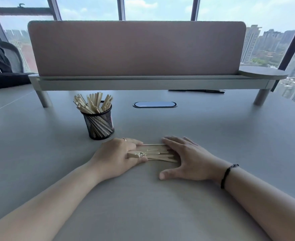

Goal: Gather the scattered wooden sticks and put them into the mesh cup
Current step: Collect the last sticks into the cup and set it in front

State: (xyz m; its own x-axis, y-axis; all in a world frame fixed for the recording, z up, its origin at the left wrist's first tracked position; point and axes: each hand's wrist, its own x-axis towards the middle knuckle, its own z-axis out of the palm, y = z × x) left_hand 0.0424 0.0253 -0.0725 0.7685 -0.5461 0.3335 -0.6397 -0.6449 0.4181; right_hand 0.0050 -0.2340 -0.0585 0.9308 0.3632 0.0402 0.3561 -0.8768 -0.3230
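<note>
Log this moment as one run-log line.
left hand: grips loose wooden sticks | right hand: flat, pushing stick ends | black mesh cup: upright, part-filled | grey table

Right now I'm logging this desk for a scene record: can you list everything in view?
mesh cup: one, black, left of centre on the table, full of sticks
loose wooden sticks: a bundle, pale wood, flat on the table between the hands
table: one, grey
desk divider: one, dusty pink, far edge on a raised grey shelf
cable port: one, oval, mid-table
pens: dark, under the shelf
black cloth: far left
left hand: grips stick ends, wears a ring
right hand: fingers straight against the sticks, black wristband
</note>
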